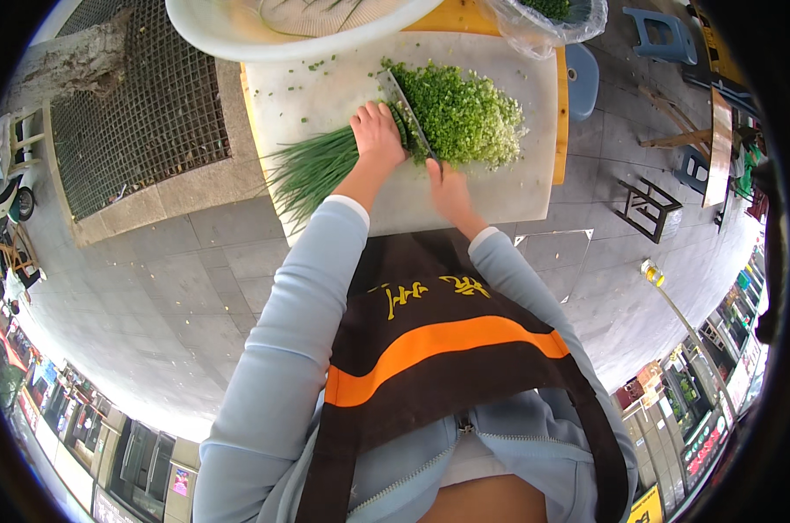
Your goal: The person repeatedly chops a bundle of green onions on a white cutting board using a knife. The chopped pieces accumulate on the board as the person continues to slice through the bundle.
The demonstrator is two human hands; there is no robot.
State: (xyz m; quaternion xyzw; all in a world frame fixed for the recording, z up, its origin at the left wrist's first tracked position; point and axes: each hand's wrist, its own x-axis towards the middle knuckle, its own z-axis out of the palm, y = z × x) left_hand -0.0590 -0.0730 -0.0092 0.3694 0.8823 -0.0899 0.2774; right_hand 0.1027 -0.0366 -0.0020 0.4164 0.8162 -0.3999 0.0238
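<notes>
A bundle of long green chives or scallions [319,165] lies on the white cutting board [486,204], with its loose ends toward the left. My left hand [378,134] presses down on the bundle near its cut end, fingers curled. My right hand [450,191] grips the handle of a kitchen knife [413,116], whose blade runs up and to the left, between the bundle and a pile of chopped greens [460,114]. That pile turns paler at its right side. Small cut bits are scattered on the upper left of the board.
A large white plastic basin [303,47] overlaps the board's far edge. Beside it, at the upper right, stands a container lined with a clear plastic bag [532,36] and holding greens. A blue stool [582,82] is right of the yellow wooden table [561,118].
</notes>
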